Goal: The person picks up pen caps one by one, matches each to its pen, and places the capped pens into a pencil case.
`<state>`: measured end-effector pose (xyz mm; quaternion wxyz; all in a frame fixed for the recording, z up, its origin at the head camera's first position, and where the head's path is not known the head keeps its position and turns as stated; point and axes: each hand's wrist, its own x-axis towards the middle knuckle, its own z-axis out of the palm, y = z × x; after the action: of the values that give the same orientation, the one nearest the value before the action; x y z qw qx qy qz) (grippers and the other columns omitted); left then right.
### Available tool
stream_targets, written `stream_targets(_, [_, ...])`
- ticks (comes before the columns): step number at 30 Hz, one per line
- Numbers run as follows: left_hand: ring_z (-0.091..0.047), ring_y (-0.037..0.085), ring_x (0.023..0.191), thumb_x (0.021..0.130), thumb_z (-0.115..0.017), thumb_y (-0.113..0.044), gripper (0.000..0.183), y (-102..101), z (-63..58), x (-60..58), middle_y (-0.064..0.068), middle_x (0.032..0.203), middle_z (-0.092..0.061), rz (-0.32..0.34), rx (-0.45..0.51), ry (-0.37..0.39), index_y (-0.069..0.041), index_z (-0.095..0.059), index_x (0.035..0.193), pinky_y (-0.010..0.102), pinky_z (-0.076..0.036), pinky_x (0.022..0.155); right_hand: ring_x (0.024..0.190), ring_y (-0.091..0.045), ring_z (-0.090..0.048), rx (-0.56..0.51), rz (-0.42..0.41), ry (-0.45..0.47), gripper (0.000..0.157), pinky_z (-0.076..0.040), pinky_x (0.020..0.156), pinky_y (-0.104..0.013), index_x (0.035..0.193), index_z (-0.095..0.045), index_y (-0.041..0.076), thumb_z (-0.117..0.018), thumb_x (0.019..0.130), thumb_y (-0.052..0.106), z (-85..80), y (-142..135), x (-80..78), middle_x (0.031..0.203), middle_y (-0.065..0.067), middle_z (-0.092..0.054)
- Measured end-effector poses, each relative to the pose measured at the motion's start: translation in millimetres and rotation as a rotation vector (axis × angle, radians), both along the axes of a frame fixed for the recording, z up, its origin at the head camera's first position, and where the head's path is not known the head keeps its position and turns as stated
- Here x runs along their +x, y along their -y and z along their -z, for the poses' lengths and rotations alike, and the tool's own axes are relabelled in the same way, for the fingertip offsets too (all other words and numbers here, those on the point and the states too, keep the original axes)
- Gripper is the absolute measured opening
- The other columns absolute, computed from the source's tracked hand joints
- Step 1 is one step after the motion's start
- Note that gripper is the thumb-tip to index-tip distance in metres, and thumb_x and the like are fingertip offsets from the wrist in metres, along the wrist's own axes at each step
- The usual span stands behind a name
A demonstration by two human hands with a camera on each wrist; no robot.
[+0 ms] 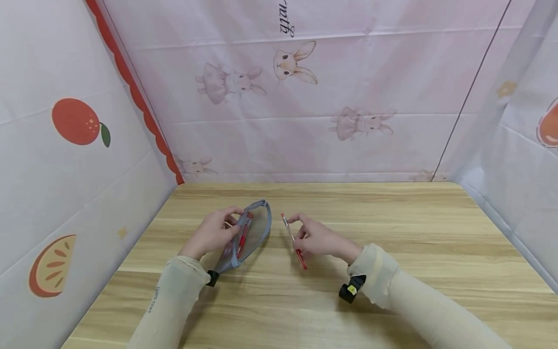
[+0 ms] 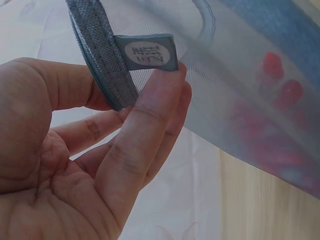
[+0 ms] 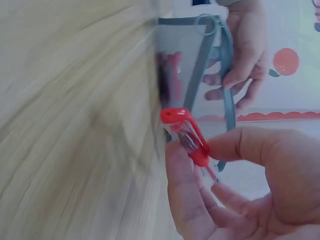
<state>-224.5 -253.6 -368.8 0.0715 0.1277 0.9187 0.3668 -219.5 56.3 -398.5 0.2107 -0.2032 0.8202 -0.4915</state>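
Just left of the desk's (image 1: 392,252) middle, the left hand (image 1: 212,232) pinched the grey zip edge of a translucent mesh pencil pouch (image 1: 250,232), thumb and fingers curled round its rim beside a small sewn label (image 2: 149,52). Red pens (image 1: 243,236) showed through the mesh inside the pouch. Just beside it to the right, apart from its open mouth, the right hand (image 1: 320,240) gripped a red-capped pen (image 1: 293,241) between thumb and fingers, its cap end pointing towards the far edge. Rabbit-printed cloth (image 1: 305,97) hung behind the desk.
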Motion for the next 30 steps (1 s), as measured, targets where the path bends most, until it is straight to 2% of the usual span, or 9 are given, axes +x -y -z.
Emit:
stream_targets(6, [-0.068,0.022,0.085,0.104,-0.061,-0.006,0.036,0,0.7,0.5,0.019,0.114,-0.071,0.016,0.01,0.003,-0.01,-0.062,0.14,0.038,-0.062,0.067,0.078,-0.02,-0.072,-0.089,0.07,0.063,0.062,-0.067,0.081,-0.048,0.157,-0.038,0.007,-0.065,0.102,0.005,-6.5,8,1.9,0.101,-0.013,-0.066])
stream_targets(15, [-0.068,0.022,0.086,0.105,-0.06,-0.008,0.04,0,1.1,0.0,0.019,0.117,-0.071,0.014,-0.002,0.002,-0.008,-0.061,0.145,0.034,-0.061,0.067,0.08,-0.022,-0.074,-0.181,0.112,0.137,0.065,-0.064,0.09,-0.055,0.159,-0.035,0.006,-0.064,0.101,0.001,-7.9,20,0.7,0.102,-0.013,-0.064])
stream_targets(22, [-0.068,0.022,0.089,0.105,-0.061,-0.009,0.04,-1,1.5,-0.6,0.019,0.119,-0.071,0.002,0.003,0.01,-0.009,-0.061,0.145,0.035,-0.062,0.067,0.085,-0.02,-0.072,-0.218,0.139,0.171,0.067,-0.065,0.089,-0.048,0.16,-0.035,0.006,-0.066,0.101,0.003,-8.5,33,-0.8,0.105,-0.014,-0.064])
stream_targets(30, [-0.068,0.025,0.091,0.104,-0.062,-0.008,0.039,-4,1.0,0.2,0.02,0.119,-0.071,-0.008,0.006,0.012,-0.011,-0.062,0.144,0.035,-0.061,0.067,0.085,-0.018,-0.072,-0.273,0.186,0.172,0.069,-0.067,0.08,-0.036,0.159,-0.036,0.005,-0.068,0.099,0.005,-5.0,50,-4.4,0.106,-0.014,-0.066])
